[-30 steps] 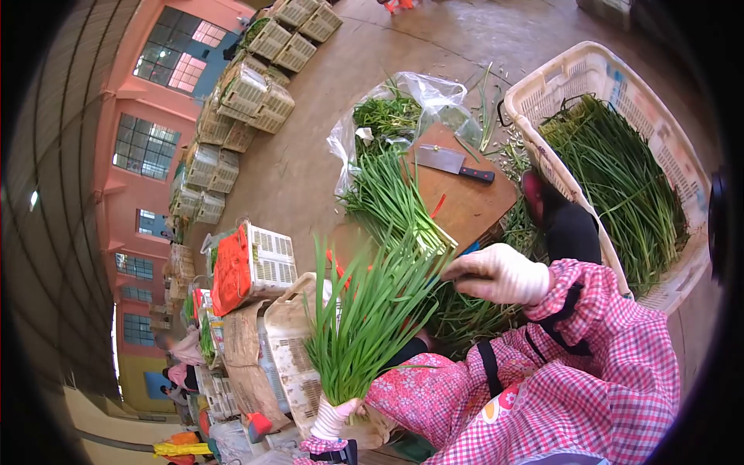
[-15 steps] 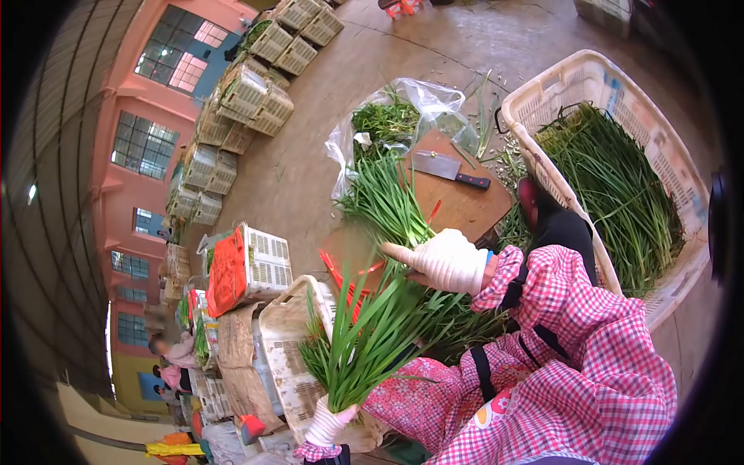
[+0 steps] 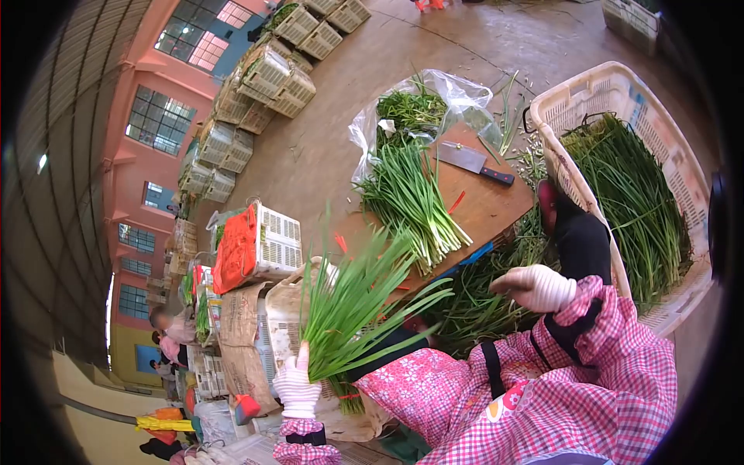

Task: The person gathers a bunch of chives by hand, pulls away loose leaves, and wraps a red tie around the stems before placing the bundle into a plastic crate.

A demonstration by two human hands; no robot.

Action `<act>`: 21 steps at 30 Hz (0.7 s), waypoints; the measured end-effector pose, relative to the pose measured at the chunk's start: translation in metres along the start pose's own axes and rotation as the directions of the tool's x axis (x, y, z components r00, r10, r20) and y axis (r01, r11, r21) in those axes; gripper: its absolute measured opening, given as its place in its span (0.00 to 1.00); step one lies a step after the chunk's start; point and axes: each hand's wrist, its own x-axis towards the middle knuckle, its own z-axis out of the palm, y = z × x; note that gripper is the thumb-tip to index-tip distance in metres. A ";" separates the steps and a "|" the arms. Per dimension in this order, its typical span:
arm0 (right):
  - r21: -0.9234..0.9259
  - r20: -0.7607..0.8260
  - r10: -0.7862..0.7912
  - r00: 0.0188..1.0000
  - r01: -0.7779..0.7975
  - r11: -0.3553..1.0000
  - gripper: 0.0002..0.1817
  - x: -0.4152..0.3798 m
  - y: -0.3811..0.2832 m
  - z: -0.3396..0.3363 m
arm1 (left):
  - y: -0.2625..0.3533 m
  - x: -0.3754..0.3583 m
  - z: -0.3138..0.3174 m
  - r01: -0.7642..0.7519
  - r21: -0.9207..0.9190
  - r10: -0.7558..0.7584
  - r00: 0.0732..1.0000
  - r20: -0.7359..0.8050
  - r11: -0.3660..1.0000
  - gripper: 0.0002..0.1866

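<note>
You're on the holding step imo, left hand (image 3: 297, 387) clamped on near-left greens (image 3: 353, 310), can't tell if right hand (image 3: 539, 288) grips anything, so next move probably wants a snug hold.

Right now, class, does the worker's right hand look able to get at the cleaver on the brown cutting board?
Probably yes: the right hand shows nothing in its grip, and the cleaver lies with its handle uncovered. The right leg stands beside the brown cutting board, not over it.

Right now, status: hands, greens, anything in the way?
Left hand holding a bunch of greens. Right hand apparently empty, near loose leaves. Possible hazard: knife on the board, blade uncovered.
</note>
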 end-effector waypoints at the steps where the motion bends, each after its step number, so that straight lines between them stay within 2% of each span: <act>1: -0.397 0.091 0.198 0.976 -0.147 0.906 0.29 -0.005 -0.015 -0.004 | -0.001 0.002 0.000 -0.023 0.030 0.024 0.999 -0.038 0.999 0.45; 2: -0.397 0.093 0.197 0.976 -0.145 0.906 0.29 -0.005 -0.022 -0.003 | -0.001 0.003 0.000 -0.044 0.062 0.048 0.996 -0.075 0.997 0.45; 3: -0.325 0.009 0.144 0.990 -0.133 0.936 0.30 -0.005 -0.026 -0.001 | 0.000 0.005 -0.002 -0.039 0.062 0.044 0.996 -0.075 0.997 0.45; 4: -0.251 -0.077 0.095 0.992 -0.112 0.962 0.32 -0.004 -0.030 0.000 | 0.002 0.007 -0.004 -0.082 0.066 0.091 0.986 -0.142 0.994 0.45; 5: -0.120 -0.133 0.113 0.985 -0.129 0.984 0.24 -0.001 -0.034 0.001 | 0.004 0.008 -0.006 -0.126 0.073 0.138 0.969 -0.204 0.989 0.45; 6: -0.119 -0.127 0.113 0.985 -0.128 0.985 0.24 0.000 -0.039 0.001 | 0.005 0.009 -0.008 -0.121 0.072 0.133 0.971 -0.200 0.990 0.45; 7: 0.125 -0.149 0.209 0.967 -0.191 0.974 0.19 0.001 -0.044 0.000 | 0.007 0.010 -0.009 -0.142 0.076 0.155 0.966 -0.209 0.987 0.44; 8: 0.361 -0.147 0.307 0.940 -0.239 0.902 0.14 0.002 -0.052 -0.001 | 0.009 0.012 -0.011 -0.162 0.079 0.176 0.960 -0.218 0.984 0.44; 9: 0.481 -0.173 0.332 0.927 -0.215 0.850 0.09 0.004 -0.067 -0.003 | 0.011 0.012 -0.014 -0.164 0.075 0.176 0.965 -0.192 0.984 0.43; 10: 0.483 -0.160 0.336 0.928 -0.224 0.847 0.09 0.004 -0.083 -0.007 | 0.013 0.013 -0.014 -0.158 0.072 0.169 0.969 -0.181 0.985 0.43; 12: 0.502 -0.064 0.214 0.975 -0.154 0.851 0.11 0.003 -0.110 -0.016 | 0.015 0.016 -0.016 -0.185 0.106 0.201 0.964 -0.175 0.977 0.45; 14: 0.458 -0.044 -0.147 0.988 0.151 0.876 0.13 0.009 -0.124 -0.017 | 0.023 0.019 -0.023 -0.183 0.118 0.200 0.968 -0.153 0.976 0.47; 16: 0.385 0.000 -0.422 0.907 0.389 0.837 0.14 0.024 -0.131 -0.008 | 0.031 0.023 -0.028 -0.175 0.113 0.189 0.973 -0.131 0.978 0.48; 18: 0.232 0.040 -0.489 0.871 0.468 0.853 0.16 0.032 -0.137 0.012 | 0.037 0.026 -0.030 -0.178 0.100 0.190 0.973 -0.129 0.979 0.48; 20: 0.059 0.061 -0.474 0.879 0.471 0.880 0.18 0.038 -0.136 0.039 | 0.042 0.031 -0.032 -0.188 0.101 0.198 0.974 -0.109 0.977 0.49; 21: 0.008 0.027 -0.532 0.846 0.532 0.847 0.18 0.042 -0.147 0.047 | 0.046 0.034 -0.034 -0.187 0.100 0.197 0.974 -0.110 0.977 0.49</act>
